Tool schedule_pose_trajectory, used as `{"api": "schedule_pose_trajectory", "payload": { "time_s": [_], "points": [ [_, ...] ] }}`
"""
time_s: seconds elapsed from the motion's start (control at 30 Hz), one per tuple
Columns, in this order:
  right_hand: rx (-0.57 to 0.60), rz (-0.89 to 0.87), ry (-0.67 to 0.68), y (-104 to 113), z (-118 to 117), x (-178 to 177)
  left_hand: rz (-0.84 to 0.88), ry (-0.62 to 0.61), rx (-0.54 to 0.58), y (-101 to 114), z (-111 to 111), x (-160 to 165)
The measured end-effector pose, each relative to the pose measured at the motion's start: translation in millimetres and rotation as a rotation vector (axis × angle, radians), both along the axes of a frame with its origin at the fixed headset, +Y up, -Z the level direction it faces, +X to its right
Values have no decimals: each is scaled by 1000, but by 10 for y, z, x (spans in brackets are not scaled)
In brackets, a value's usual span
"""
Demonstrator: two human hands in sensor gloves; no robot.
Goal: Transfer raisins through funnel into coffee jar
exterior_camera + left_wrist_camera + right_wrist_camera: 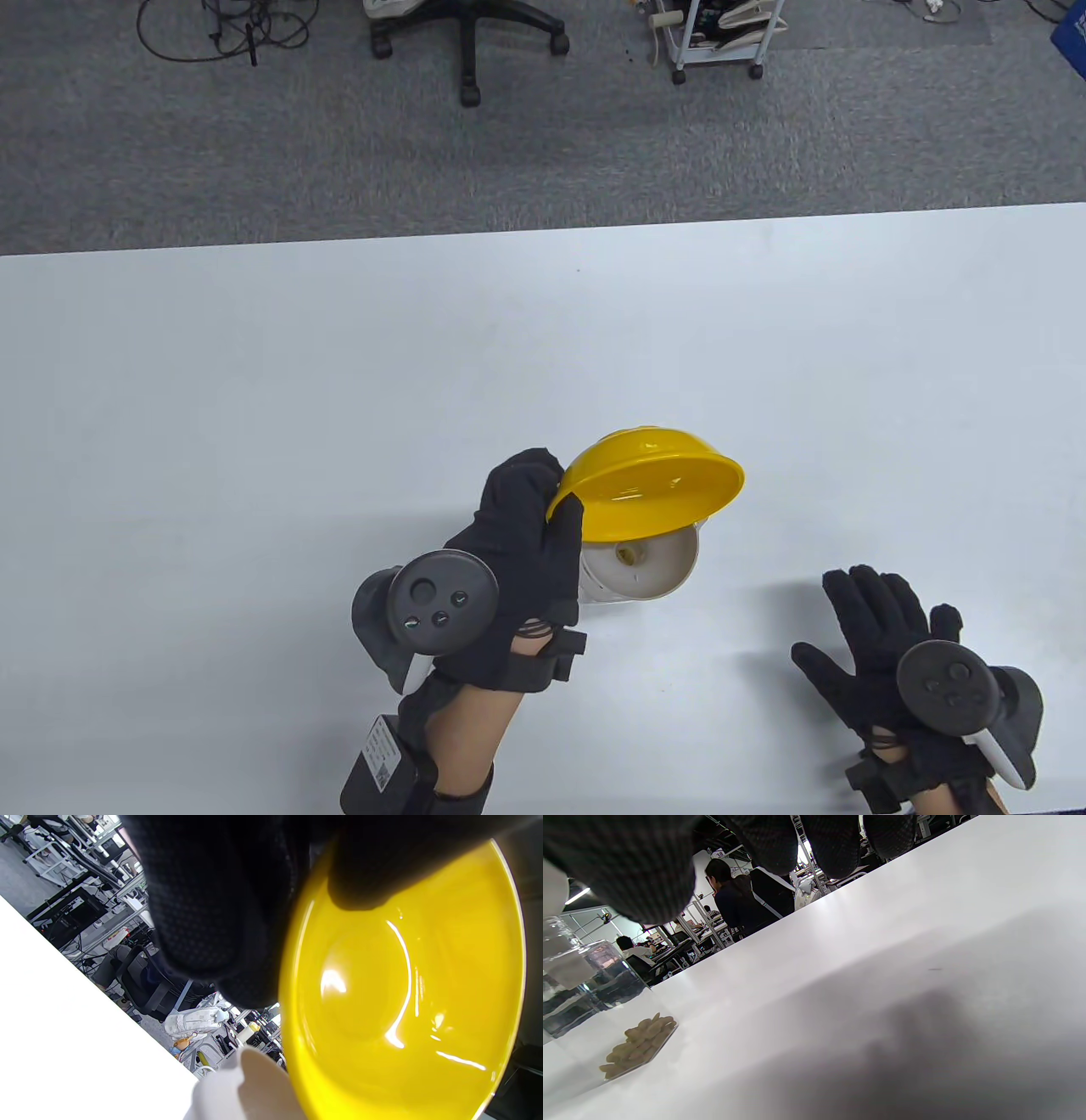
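Note:
My left hand (522, 543) grips the rim of a yellow bowl (653, 484) and holds it tilted steeply over a white funnel (645, 560). The bowl's inside (403, 993) looks empty in the left wrist view, with my thumb on its rim. A few pale raisins show at the funnel's throat (626, 555). The funnel sits on a clear glass jar (581, 993); pale raisins (638, 1046) lie at its bottom in the right wrist view. My right hand (882, 637) rests open and flat on the table to the right, holding nothing.
The white table (254, 382) reaches to its far edge, with grey carpet beyond. An office chair (467, 42) and a white cart (717, 38) stand on the floor past it.

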State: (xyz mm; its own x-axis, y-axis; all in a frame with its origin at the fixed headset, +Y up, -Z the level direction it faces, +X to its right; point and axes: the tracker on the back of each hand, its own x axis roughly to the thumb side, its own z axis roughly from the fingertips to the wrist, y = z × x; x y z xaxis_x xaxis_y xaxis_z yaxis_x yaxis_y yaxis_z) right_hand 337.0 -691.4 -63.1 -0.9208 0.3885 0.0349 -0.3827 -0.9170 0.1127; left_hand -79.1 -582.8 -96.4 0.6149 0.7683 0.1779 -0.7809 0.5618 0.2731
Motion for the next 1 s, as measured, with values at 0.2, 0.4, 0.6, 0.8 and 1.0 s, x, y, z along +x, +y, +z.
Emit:
{"api": "schedule_pose_trajectory", "payload": {
  "time_s": [0.2, 0.4, 0.6, 0.8, 1.0],
  "points": [
    [-2, -1, 0, 6, 1, -1, 95, 19, -6, 49, 27, -244],
    [11, -13, 10, 24, 3, -21, 146, 60, -52, 62, 58, -630],
    [12, -15, 13, 23, 4, -16, 29, 175, -177, -83, 66, -1164],
    [14, -20, 13, 24, 8, -18, -108, 268, -331, -423, 57, -1585],
    [5, -10, 22, 2, 13, -44, -203, 294, -482, -884, 25, -1806]
  ]
}}
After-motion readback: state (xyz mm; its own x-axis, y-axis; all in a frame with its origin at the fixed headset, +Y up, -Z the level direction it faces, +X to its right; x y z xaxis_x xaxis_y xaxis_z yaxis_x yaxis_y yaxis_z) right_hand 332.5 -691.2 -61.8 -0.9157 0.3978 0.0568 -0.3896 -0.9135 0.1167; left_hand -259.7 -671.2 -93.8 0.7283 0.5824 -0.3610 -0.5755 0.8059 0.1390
